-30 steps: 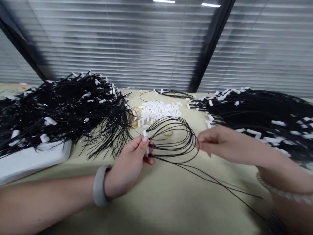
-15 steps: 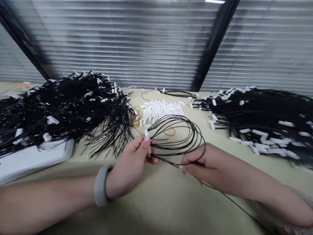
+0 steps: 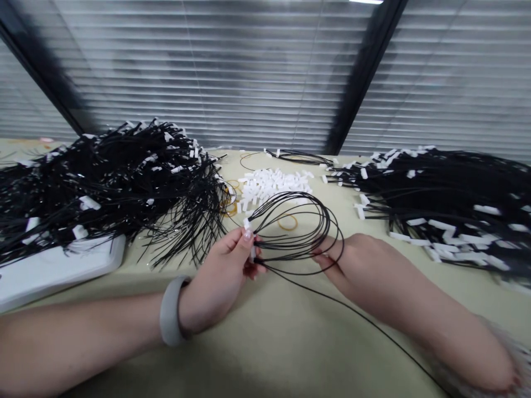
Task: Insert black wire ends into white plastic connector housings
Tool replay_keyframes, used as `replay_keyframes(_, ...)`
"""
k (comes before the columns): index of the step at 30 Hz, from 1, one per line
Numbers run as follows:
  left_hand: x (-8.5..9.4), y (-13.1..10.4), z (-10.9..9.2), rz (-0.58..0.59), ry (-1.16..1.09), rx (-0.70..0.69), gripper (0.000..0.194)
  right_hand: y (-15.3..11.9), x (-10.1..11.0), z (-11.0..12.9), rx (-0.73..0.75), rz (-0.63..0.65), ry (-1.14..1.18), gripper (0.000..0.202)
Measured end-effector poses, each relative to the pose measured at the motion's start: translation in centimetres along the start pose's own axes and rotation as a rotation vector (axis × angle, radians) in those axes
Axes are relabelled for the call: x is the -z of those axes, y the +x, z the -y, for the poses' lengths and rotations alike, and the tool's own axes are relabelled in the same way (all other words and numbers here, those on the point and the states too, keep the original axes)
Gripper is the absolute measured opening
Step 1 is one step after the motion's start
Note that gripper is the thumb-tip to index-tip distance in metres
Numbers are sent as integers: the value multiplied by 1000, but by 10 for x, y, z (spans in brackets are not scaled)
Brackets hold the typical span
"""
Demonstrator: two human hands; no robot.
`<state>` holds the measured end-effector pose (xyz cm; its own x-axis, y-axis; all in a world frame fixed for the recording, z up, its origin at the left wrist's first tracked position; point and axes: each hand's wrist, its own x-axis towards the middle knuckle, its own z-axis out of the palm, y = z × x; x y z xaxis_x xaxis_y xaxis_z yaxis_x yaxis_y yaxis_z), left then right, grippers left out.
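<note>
My left hand (image 3: 226, 271) pinches a white connector (image 3: 248, 224) from which several thin black wires fan out to the right. These wires bend back in a looped wire bundle (image 3: 307, 202) in front of me. At the loop's right end my right hand (image 3: 357, 265) is closed around the wires, its fingertips partly hidden behind them. One single black wire (image 3: 369, 320) trails from the connector down to the lower right, below my right hand. A yellow rubber band (image 3: 287, 222) lies on the table and shows through the loop.
A large heap of black wires (image 3: 103, 171) with white connectors fills the left, beside a white plastic case (image 3: 62, 273). Loose white connectors (image 3: 269, 185) are piled in the middle. More wire bundles (image 3: 460, 188) lie at the right, with window blinds (image 3: 249, 77) behind.
My right hand has moved up from the lower wires to the right end of the loop. The single wire that ran through its fingers now hangs free below it. My left hand has hardly moved.
</note>
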<state>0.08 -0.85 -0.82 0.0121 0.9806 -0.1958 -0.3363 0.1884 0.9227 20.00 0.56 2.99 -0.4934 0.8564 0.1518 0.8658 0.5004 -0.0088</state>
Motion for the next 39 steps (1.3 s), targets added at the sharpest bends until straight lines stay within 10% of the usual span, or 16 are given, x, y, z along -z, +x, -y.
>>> replay_keyframes(8, -4, 1, -5, -59, -97, 63, 22, 8, 2, 14, -252, -609, 1265, 12)
replay_keyframes(12, -3, 2, -4, -24, -94, 51, 20, -1, 24, 14, -264, -978, 1526, 19)
replay_keyframes(16, -2, 3, -2, 5, -71, 22, 20, -21, 41, 20, -21, -533, 1499, 39)
replay_keyframes(20, -1, 2, 0, 90, -13, -22, 23, -24, 40, 36, 120, -98, 1183, 17)
replay_keyframes(28, 1, -4, 1, 145, 186, -27, 24, 8, 5, 26, -29, -209, 634, 14)
replay_keyframes(39, 2, -6, -1, 197, 267, -39, 25, 7, 4, 24, 111, -189, 581, 16)
